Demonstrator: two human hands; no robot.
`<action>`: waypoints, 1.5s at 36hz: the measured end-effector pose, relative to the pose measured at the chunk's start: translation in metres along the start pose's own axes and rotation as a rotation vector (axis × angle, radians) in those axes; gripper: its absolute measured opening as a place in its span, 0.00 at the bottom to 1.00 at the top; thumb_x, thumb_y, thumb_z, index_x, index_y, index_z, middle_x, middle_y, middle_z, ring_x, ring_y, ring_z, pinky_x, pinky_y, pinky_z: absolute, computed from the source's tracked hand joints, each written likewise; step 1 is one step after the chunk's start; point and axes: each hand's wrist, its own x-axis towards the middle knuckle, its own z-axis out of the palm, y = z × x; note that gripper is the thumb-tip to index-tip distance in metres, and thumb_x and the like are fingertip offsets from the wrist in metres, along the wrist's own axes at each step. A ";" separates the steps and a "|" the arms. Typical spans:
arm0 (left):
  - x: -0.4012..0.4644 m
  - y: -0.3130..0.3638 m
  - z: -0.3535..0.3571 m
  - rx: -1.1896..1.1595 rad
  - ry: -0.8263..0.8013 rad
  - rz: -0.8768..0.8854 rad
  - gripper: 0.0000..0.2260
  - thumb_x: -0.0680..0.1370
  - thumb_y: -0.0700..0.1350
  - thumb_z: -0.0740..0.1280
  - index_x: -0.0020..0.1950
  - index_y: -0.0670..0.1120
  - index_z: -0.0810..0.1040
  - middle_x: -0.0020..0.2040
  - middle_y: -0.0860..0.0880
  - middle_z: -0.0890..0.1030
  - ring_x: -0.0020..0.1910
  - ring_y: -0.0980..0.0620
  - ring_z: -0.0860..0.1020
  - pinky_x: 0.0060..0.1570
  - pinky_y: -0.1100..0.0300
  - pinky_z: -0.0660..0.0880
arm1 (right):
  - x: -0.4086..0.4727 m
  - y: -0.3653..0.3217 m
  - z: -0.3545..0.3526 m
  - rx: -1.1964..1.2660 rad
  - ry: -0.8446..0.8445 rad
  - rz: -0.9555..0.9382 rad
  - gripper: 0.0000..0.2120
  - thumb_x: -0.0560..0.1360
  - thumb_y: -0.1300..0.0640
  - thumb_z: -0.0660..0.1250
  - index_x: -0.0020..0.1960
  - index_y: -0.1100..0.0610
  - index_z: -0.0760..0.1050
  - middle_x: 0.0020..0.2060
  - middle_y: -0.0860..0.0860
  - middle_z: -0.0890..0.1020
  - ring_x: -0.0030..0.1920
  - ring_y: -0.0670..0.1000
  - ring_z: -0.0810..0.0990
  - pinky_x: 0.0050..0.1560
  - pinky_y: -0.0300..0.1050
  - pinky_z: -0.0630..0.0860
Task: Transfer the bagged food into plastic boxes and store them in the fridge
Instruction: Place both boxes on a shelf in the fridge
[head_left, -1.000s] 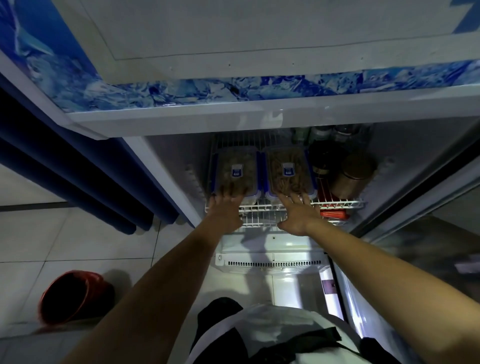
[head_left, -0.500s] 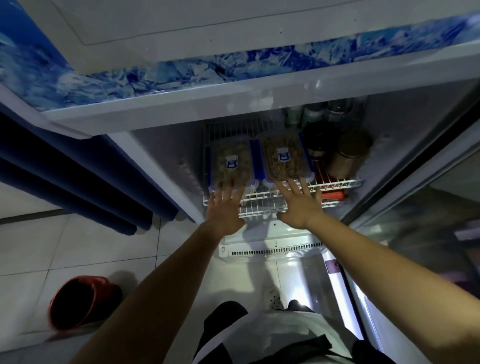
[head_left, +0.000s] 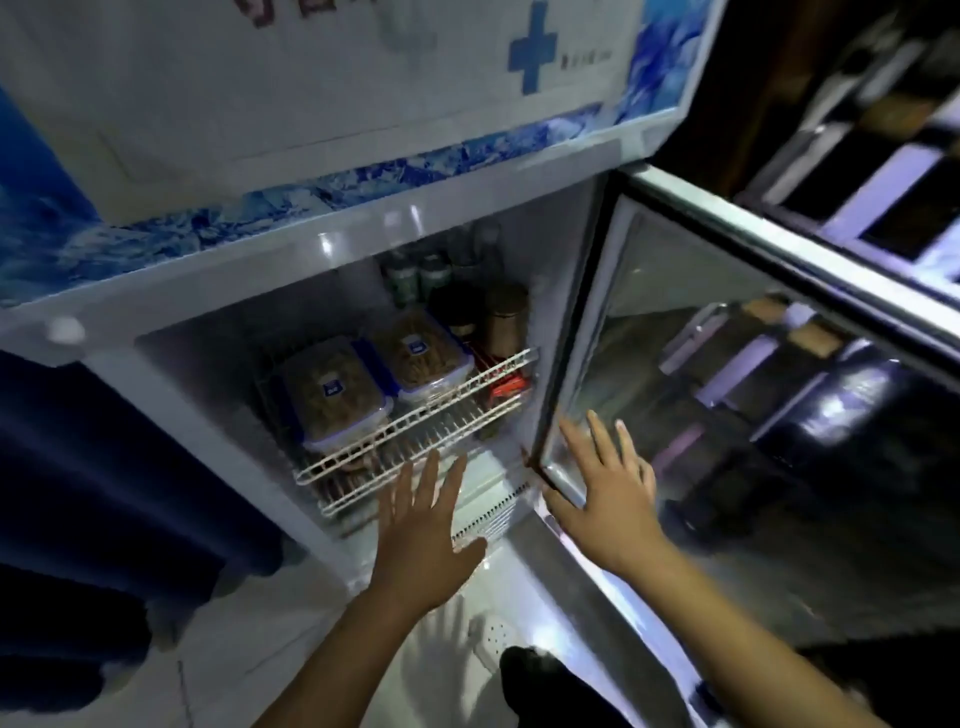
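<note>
Starting at your left: the two plastic boxes sit side by side on the white wire shelf (head_left: 415, 423) inside the fridge (head_left: 218, 332). The left box (head_left: 332, 397) is near the shelf's front rail; the right box (head_left: 418, 358) sits a little deeper, just beside it. Both have clear lids with a small blue label and blue clips, and both hold brownish food, too blurred to name. Behind and to their right stand a few dark jars and green-capped bottles, and a red packet (head_left: 506, 387) lies on the shelf's right end.

Your left hand (head_left: 421, 525) hangs in front of the shelf, fingers spread wide, holding nothing and clear of the boxes. Your right hand (head_left: 605, 493) is equally open and empty, its palm at the lower corner of the glass door (head_left: 753, 405), which stands open; whether it presses the frame or only hovers is not clear.

With the boxes stowed, the remaining job looks like shutting the door. The risks: swing it while your left hand is in the opening and you pinch the fingers; push hard and the jolt could rattle the jars. The left box looks clear of the door's path, but check.
</note>
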 end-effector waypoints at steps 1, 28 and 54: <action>-0.004 0.006 0.003 -0.016 0.006 0.032 0.43 0.76 0.66 0.63 0.76 0.65 0.31 0.82 0.54 0.37 0.80 0.46 0.37 0.76 0.45 0.36 | -0.017 0.002 -0.006 0.012 0.028 0.029 0.36 0.76 0.40 0.64 0.79 0.39 0.50 0.81 0.45 0.46 0.80 0.53 0.39 0.75 0.59 0.49; -0.001 0.408 -0.058 0.116 0.082 0.786 0.38 0.78 0.62 0.62 0.81 0.60 0.42 0.83 0.52 0.41 0.81 0.43 0.39 0.76 0.40 0.40 | -0.194 0.206 -0.264 -0.262 0.383 0.446 0.33 0.75 0.38 0.64 0.77 0.38 0.58 0.78 0.46 0.62 0.77 0.55 0.58 0.73 0.64 0.58; -0.110 0.234 -0.097 -0.446 0.141 0.500 0.19 0.80 0.61 0.57 0.69 0.63 0.73 0.78 0.61 0.64 0.80 0.60 0.51 0.77 0.39 0.52 | -0.223 0.098 -0.193 0.628 -0.166 -0.499 0.16 0.77 0.48 0.68 0.63 0.35 0.78 0.73 0.32 0.66 0.75 0.35 0.58 0.73 0.44 0.61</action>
